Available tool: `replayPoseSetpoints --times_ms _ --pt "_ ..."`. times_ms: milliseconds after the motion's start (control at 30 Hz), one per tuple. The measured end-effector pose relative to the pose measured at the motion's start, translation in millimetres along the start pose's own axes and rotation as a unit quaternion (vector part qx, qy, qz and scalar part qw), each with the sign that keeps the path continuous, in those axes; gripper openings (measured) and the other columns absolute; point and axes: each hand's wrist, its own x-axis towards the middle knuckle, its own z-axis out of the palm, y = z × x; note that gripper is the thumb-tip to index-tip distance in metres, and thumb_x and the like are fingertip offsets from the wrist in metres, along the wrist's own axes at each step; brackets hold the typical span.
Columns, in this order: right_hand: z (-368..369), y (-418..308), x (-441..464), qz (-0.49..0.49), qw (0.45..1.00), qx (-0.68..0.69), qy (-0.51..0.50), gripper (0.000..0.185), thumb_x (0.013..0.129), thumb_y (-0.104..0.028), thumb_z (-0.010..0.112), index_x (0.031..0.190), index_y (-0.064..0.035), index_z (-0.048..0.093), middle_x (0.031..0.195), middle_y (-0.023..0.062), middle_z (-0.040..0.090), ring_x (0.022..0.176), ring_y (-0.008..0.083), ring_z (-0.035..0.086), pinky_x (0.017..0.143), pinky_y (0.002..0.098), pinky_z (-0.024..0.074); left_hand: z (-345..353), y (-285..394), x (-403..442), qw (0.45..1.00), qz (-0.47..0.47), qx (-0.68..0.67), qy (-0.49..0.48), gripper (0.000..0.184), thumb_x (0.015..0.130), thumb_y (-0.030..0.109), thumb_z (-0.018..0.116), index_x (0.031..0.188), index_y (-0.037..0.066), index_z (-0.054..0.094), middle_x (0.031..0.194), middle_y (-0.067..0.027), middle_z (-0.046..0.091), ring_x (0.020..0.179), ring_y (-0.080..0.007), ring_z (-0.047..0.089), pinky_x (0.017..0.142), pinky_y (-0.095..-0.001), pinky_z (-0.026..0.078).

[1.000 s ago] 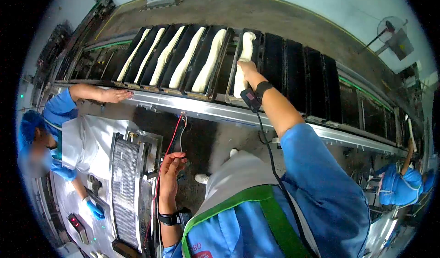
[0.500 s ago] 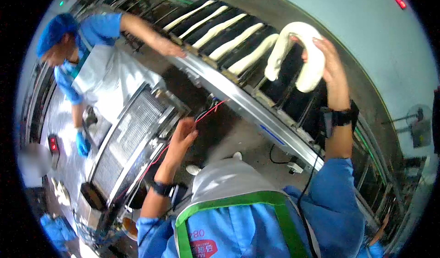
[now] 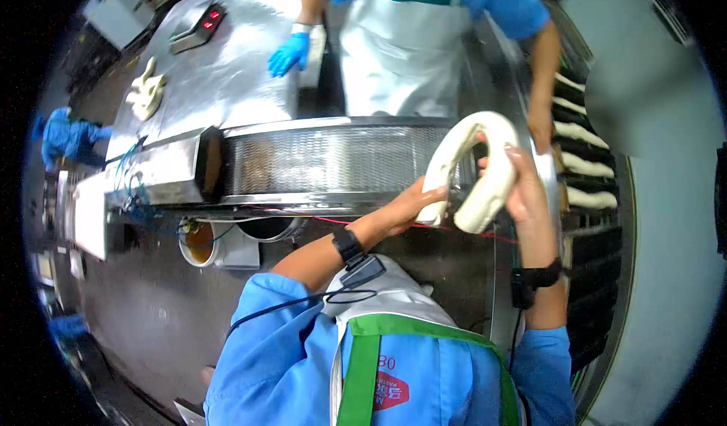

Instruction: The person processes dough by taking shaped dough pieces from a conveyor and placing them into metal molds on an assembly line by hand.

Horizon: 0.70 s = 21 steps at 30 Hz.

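Observation:
A thick strip of pale dough [image 3: 496, 134] hangs bent in an upside-down U, held up near the wire-mesh conveyor. My right hand [image 3: 525, 191] is closed round the strip's right side, its fingers reaching inside the bend. At the lower end of the left leg, my left hand [image 3: 411, 205] has its fingers closed on the dough; part of its grip is hidden. Each of my wrists carries a dark strap with a small device. Further right, several dough strips [image 3: 583, 165] lie in dark trays on a line.
The mesh conveyor [image 3: 303, 157] crosses in front of me. Behind it stands a co-worker in a white apron [image 3: 401, 47], one gloved hand over the steel table [image 3: 235, 70]. Dough pieces [image 3: 146, 93] and a red-digit display [image 3: 212, 18] sit there. A bucket [image 3: 198, 246] stands below.
My view has turned left, from the tray line to the mesh conveyor. The dough strip has come away from the trays in my right hand, and my left hand has come onto its end.

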Motion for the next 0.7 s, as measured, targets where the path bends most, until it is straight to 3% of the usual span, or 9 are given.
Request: replayPoseSetpoints --times_ms 167,333,467,533,567,600,633,667,700 --pt "57.3 98.4 77.1 0.130 0.987 0.059 -0.071 0.038 0.079 -0.014 0.052 0.108 0.0062 0.040 0.096 0.0170 0.052 0.086 0.0231 0.054 0.078 0.0346 0.0457 -57.1 29.5 -66.9 0.994 0.056 -0.042 0.087 0.061 0.076 0.011 0.056 0.125 0.009 0.021 0.115 -0.0082 0.042 0.102 -0.0176 0.046 0.083 -0.0330 0.044" --pt "124.0 177.9 128.9 0.233 0.965 0.036 -0.118 0.024 0.078 -0.004 0.049 0.099 0.0061 0.044 0.094 0.0150 0.052 0.087 0.0227 0.053 0.079 0.0348 0.0453 -127.5 35.6 -105.7 0.970 0.095 -0.039 0.221 0.059 0.071 0.004 0.053 0.123 0.008 0.025 0.112 -0.0092 0.045 0.101 -0.0197 0.048 0.083 -0.0333 0.043" --pt "192.8 214.8 186.4 0.227 0.938 0.018 -0.262 0.021 0.079 -0.008 0.049 0.097 0.0033 0.046 0.092 0.0094 0.054 0.080 0.0175 0.055 0.072 0.0291 0.0463 -163.2 83.6 -123.6 0.923 0.213 -0.005 0.321 0.055 0.068 0.004 0.051 0.119 0.002 0.029 0.108 -0.0112 0.047 0.092 -0.0189 0.052 0.079 -0.0300 0.045" --pt "231.8 200.4 198.2 0.192 0.933 -0.025 -0.303 0.035 0.081 -0.013 0.050 0.110 0.0026 0.039 0.104 0.0136 0.049 0.092 0.0198 0.052 0.078 0.0311 0.0438 -207.0 111.0 -122.6 0.901 0.296 0.073 0.308 0.054 0.069 0.004 0.048 0.119 0.001 0.027 0.106 -0.0128 0.047 0.091 -0.0190 0.052 0.078 -0.0299 0.045" --pt "241.8 192.6 197.7 0.155 0.941 -0.092 -0.287 0.042 0.082 -0.016 0.049 0.117 0.0004 0.033 0.112 0.0153 0.043 0.099 0.0211 0.048 0.082 0.0326 0.0410 -219.9 127.0 -122.9 0.852 0.345 0.125 0.373 0.051 0.071 0.006 0.047 0.118 0.000 0.028 0.105 -0.0140 0.047 0.090 -0.0183 0.052 0.076 -0.0301 0.046" --pt "246.7 187.3 195.9 0.116 0.943 -0.157 -0.270 0.050 0.083 -0.020 0.048 0.124 -0.0019 0.027 0.121 0.0171 0.036 0.105 0.0224 0.044 0.086 0.0342 0.0383 -220.9 143.9 -130.2 0.845 0.365 0.124 0.371 0.052 0.074 0.014 0.052 0.119 0.004 0.028 0.103 -0.0139 0.046 0.089 -0.0192 0.048 0.077 -0.0303 0.041" --pt "243.5 194.4 202.3 0.140 0.938 -0.126 -0.290 0.059 0.083 -0.026 0.048 0.129 -0.0053 0.018 0.132 0.0158 0.022 0.114 0.0247 0.035 0.091 0.0367 0.0326 -220.8 155.6 -140.5 0.828 0.282 0.112 0.471 0.052 0.077 0.021 0.050 0.120 0.005 0.027 0.104 -0.0148 0.045 0.090 -0.0206 0.046 0.080 -0.0325 0.039" --pt "229.1 188.8 196.8 0.126 0.913 -0.137 -0.363 0.059 0.082 -0.029 0.049 0.129 -0.0070 0.020 0.132 0.0139 0.023 0.112 0.0250 0.038 0.091 0.0364 0.0329 -218.1 167.3 -145.8 0.797 0.196 0.089 0.565 0.052 0.079 0.027 0.048 0.122 0.007 0.026 0.104 -0.0156 0.044 0.092 -0.0219 0.045 0.082 -0.0348 0.036" --pt "216.4 172.7 183.0 0.145 0.899 -0.203 -0.360 0.058 0.081 -0.028 0.050 0.128 -0.0064 0.022 0.132 0.0133 0.025 0.111 0.0246 0.039 0.091 0.0355 0.0347 -250.2 155.4 -150.8 0.838 0.090 0.131 0.522 0.059 0.083 0.042 0.035 0.124 0.001 0.026 0.117 -0.0218 0.039 0.109 -0.0284 0.039 0.091 -0.0479 0.030"
